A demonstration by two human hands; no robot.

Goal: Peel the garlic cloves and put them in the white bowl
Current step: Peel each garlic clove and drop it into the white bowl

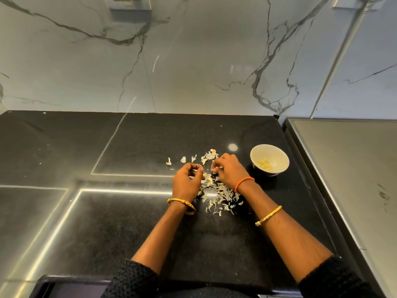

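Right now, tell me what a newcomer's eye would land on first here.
First, the two bare hands, left hand and right hand, working close together over a scatter of pale papery garlic skins at the middle of the glossy black stone counter. Next, the small round white bowl just right of the right hand, holding a few peeled yellowish garlic cloves.

A polished black stone surface (pixel 133 147) meets a white marble wall (pixel 193 61) veined in dark grey, with long strips of reflected light (pixel 120 191) crossing the dark top. A grey switch plate (pixel 130 3) sits at the wall's upper edge. To the right, a grey metal panel (pixel 348 168) adjoins the surface below a second marble wall (pixel 369 61).
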